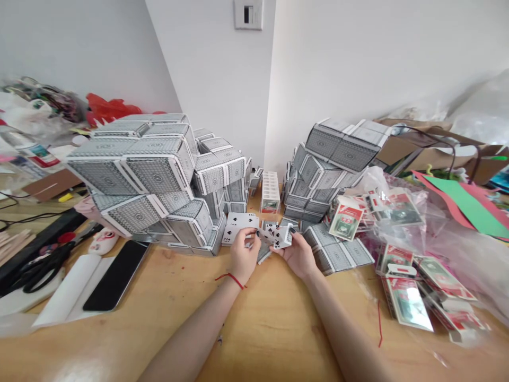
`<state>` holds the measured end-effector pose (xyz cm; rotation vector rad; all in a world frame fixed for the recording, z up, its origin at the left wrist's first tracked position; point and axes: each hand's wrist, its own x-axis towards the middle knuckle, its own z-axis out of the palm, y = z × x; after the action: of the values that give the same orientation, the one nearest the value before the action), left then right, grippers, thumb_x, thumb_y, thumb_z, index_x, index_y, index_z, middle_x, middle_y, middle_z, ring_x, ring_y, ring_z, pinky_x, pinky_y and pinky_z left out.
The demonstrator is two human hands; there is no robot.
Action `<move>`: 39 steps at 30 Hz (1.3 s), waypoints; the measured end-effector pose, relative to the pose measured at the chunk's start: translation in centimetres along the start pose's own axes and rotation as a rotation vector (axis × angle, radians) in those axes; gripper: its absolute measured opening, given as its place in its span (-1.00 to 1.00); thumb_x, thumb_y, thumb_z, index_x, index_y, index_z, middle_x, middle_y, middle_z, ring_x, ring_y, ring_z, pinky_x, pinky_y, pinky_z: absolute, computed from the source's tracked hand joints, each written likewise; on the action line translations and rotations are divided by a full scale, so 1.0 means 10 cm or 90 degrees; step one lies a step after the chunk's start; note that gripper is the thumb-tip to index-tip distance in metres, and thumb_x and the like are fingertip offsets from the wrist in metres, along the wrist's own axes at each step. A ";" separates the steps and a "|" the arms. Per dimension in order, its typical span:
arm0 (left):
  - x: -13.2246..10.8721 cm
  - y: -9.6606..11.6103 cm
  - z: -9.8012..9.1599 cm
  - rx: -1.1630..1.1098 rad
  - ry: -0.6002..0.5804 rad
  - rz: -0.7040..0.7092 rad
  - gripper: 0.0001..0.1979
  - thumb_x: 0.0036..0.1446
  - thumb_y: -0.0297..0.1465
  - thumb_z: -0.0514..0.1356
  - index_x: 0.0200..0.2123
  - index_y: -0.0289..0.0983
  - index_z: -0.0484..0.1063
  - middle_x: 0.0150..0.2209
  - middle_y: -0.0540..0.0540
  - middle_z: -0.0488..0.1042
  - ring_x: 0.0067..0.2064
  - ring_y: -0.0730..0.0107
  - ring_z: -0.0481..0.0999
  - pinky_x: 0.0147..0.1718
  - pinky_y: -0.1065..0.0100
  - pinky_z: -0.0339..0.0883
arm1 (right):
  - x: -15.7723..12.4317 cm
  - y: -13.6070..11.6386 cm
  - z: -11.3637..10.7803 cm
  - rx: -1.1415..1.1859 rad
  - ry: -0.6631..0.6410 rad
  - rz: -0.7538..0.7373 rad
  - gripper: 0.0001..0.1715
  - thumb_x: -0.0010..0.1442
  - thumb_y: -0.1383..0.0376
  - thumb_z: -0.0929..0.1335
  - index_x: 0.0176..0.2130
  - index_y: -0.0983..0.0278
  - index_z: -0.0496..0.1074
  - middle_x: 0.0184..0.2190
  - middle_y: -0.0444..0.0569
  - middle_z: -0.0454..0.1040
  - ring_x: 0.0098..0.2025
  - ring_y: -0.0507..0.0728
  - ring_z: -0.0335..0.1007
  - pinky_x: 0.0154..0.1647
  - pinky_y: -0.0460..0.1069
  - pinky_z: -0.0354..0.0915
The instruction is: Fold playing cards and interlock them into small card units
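Both my hands meet over the middle of the table around a few playing cards (pixel 281 237). My right hand (pixel 300 255) grips them at their right side, the thumb on the face of a card that looks bent. At their left edge, my left hand (pixel 245 254) has its fingers curled, with a card's edge between thumb and fingers. Just behind my left hand lie flat face-up cards (pixel 234 223) showing spades. Under my hands another patterned card piece (pixel 264 253) is partly hidden. A red string is round my left wrist.
Tall stacks of grey-patterned card blocks stand left (pixel 157 170) and right (pixel 342 146). Between them is a row of card packs (pixel 270 193). Red-and-green card boxes (pixel 407 302) lie at right among plastic. A black phone (pixel 116 276) and scissors (pixel 50 265) lie left.
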<state>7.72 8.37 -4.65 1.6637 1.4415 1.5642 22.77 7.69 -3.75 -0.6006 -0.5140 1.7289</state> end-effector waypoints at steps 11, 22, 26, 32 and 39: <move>-0.05 0.10 -0.04 -0.042 -0.241 0.062 -0.79 -0.01 -0.39 0.14 -0.25 -0.26 0.26 -0.26 -0.08 0.39 -0.27 0.43 0.42 -0.30 0.37 0.36 | 0.03 -0.01 -0.04 -0.013 0.069 -0.083 -0.80 0.05 0.23 0.30 -0.32 0.26 0.43 -0.32 -0.07 0.50 -0.30 0.12 0.39 -0.36 0.01 0.35; -0.02 0.23 -0.10 -0.037 -0.372 0.158 -0.75 -0.12 -0.41 0.23 -0.31 -0.24 0.28 -0.07 -0.17 0.32 -0.01 0.24 0.31 -0.08 0.18 0.24 | 0.04 0.03 -0.04 -0.125 0.080 -0.113 -0.74 -0.01 0.14 0.32 -0.35 0.27 0.43 -0.37 -0.06 0.49 -0.30 0.15 0.37 -0.28 0.02 0.25; -0.03 0.24 -0.08 0.010 -0.367 0.177 -0.80 -0.14 -0.41 0.24 -0.39 -0.23 0.28 -0.07 -0.14 0.35 -0.03 0.26 0.34 -0.09 0.18 0.26 | 0.03 0.06 -0.04 -0.172 0.081 -0.118 -0.77 -0.02 0.17 0.34 -0.37 0.26 0.42 -0.43 -0.09 0.46 -0.38 0.11 0.34 -0.38 -0.04 0.22; -0.05 0.22 -0.07 0.044 -0.326 0.187 -0.85 -0.16 -0.48 0.22 -0.51 -0.25 0.26 -0.08 -0.12 0.30 -0.08 0.31 0.35 -0.12 0.27 0.28 | -0.01 0.06 -0.02 -0.198 0.086 -0.109 -0.78 -0.03 0.20 0.36 -0.34 0.26 0.41 -0.45 -0.12 0.42 -0.43 0.07 0.29 -0.44 -0.07 0.19; -0.06 0.15 -0.05 0.082 -0.269 0.179 -0.89 -0.15 -0.52 0.16 -0.55 -0.27 0.23 -0.11 -0.12 0.23 -0.40 0.51 0.34 -0.33 0.33 0.31 | -0.02 0.08 -0.02 -0.361 0.074 -0.135 -0.76 -0.06 0.20 0.38 -0.32 0.24 0.43 -0.38 -0.11 0.45 -0.37 0.09 0.31 -0.36 -0.06 0.19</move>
<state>7.97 7.21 -3.53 2.1897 1.1434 1.1650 22.32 7.34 -4.39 -1.0005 -0.9614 1.3334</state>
